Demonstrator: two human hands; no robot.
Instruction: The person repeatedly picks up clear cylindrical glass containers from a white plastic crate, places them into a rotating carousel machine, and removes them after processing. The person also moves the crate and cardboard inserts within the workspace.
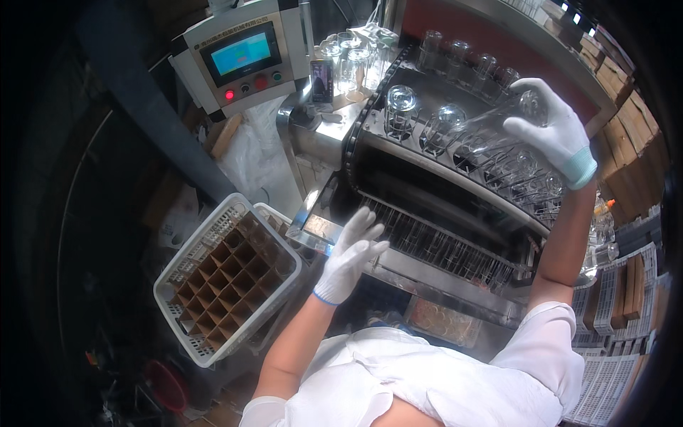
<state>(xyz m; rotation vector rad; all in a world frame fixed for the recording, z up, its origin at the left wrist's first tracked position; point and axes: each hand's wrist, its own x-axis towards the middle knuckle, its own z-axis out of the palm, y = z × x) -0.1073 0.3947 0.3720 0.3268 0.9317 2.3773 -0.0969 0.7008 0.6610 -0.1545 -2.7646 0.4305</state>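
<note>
My right hand (pixel 555 125), in a white knit glove with a pale green cuff, grips a transparent glass vessel (pixel 493 120) by one end, between thumb and fingers. The vessel is tilted and blurred, above a row of round holders on a metal machine (pixel 459 179). Two upturned glass jars, one (pixel 401 107) at the row's far end and another (pixel 445 125) beside it, sit in these holders. My left hand (pixel 352 256), also gloved in white, hovers with fingers apart by the machine's front edge and holds nothing.
At the left stands a white plastic crate (pixel 229 280) with cardboard dividers and several glasses at one end. A control panel (pixel 240 58) with a lit screen is beyond it. More glasses (pixel 355 66) and a phone (pixel 322 80) stand on a metal ledge. Stacked crates (pixel 613 304) line the right.
</note>
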